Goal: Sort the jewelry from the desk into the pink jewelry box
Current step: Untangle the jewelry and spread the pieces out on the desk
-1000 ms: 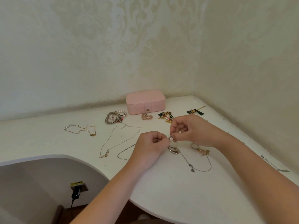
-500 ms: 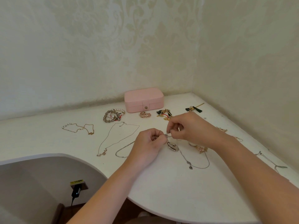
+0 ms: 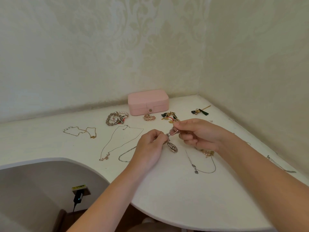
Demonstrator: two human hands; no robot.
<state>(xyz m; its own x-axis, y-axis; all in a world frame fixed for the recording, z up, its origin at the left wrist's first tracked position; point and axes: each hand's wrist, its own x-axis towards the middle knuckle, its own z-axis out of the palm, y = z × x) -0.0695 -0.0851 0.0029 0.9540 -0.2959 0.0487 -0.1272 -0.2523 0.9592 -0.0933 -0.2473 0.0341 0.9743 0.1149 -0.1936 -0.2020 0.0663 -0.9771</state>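
Left hand [image 3: 150,144] pinches the pendant [image 3: 172,147] at its top; right hand [image 3: 199,133] pinches the pink loop [image 3: 173,131], now drawn farther away. Pink jewelry box [image 3: 148,101] remains closed.

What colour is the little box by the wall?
The closed rectangular jewelry box is pale pink, seen best in the head view.

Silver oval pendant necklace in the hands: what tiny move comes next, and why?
Probably the right hand lets go and unsnaps the pink rectangular jewelry box. Both it and the left hand pinch the silver oval pendant necklace above the white desk, and the box's lid is shut, so nothing can go in yet.
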